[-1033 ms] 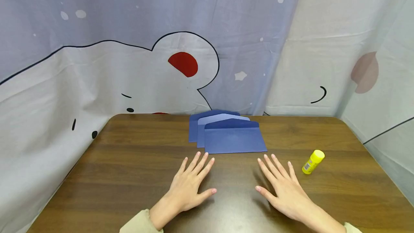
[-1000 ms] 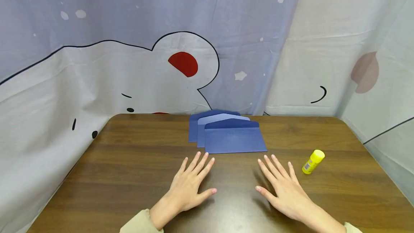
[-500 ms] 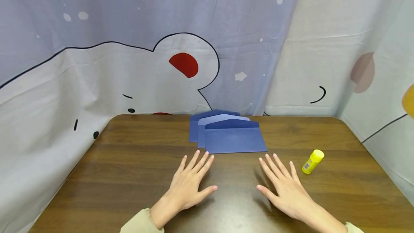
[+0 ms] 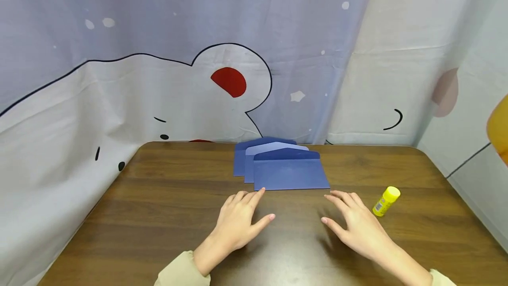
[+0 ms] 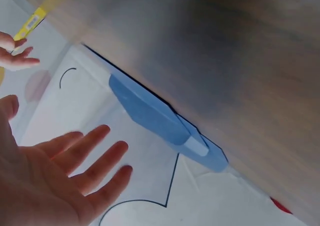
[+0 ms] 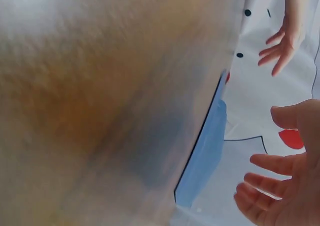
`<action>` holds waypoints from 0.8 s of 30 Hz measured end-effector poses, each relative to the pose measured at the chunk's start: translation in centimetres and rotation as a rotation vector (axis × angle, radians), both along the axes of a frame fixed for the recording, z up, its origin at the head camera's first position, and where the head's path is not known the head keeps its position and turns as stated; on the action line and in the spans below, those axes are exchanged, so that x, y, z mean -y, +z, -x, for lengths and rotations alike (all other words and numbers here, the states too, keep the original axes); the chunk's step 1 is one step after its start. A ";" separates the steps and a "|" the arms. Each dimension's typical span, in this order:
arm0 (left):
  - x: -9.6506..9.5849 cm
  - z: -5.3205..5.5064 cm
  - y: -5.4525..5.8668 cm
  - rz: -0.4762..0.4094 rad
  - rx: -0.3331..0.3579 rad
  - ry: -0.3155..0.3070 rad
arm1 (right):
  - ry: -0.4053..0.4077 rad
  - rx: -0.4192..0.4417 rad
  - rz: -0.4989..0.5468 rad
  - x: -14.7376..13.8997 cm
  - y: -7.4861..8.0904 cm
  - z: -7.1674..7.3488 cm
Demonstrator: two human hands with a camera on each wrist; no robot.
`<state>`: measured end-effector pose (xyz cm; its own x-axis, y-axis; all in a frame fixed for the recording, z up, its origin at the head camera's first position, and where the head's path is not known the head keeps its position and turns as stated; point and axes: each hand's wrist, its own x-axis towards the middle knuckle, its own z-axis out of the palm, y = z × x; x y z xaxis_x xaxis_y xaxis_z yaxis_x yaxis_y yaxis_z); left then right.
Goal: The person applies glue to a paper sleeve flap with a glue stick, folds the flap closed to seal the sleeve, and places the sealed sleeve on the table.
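Both hands have lifted off the wooden table [image 4: 158,197] and crept forward; the left hand [image 4: 238,222] and right hand [image 4: 359,224], flat 0.5 s ago, now arch with loose fingers, grasping nothing; 3 overlapping blue envelopes [image 4: 291,175] lie at 12 o'clock, just beyond the fingertips; the yellow glue stick [image 4: 386,201] sits unmoved at 2 o'clock; a reach looks underway.

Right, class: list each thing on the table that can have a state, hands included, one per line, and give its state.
Front dark blue envelope: lying flat, flap closed.
Light blue envelope: flat, partly covered by the front one.
Rear dark blue envelope: flat, at the bottom of the overlapped stack.
Yellow glue stick: lying on its side, cap on.
Left hand: empty, fingers relaxed.
Right hand: empty, fingers relaxed.
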<state>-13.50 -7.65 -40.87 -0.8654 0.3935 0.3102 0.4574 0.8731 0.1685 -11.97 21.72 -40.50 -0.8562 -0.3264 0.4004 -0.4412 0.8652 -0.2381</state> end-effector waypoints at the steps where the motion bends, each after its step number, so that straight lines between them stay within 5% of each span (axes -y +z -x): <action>1: -0.3 0.1 0.1 -0.014 -0.011 0.000 | 0.003 -0.015 0.012 -0.1 0.2 0.1; 10: -2.7 1.2 1.2 -0.151 -0.128 -0.021 | -0.008 -0.123 0.043 -0.5 1.7 1.0; 24: -6.7 1.9 2.2 -0.290 0.027 -0.022 | -0.131 -0.061 0.056 -2.6 4.5 2.0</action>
<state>-15.44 -0.94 -38.71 -0.8671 0.3102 0.3897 0.4675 0.7768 0.4220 -14.02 24.33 -35.96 -0.8634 -0.1896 0.4675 -0.3409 0.9024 -0.2636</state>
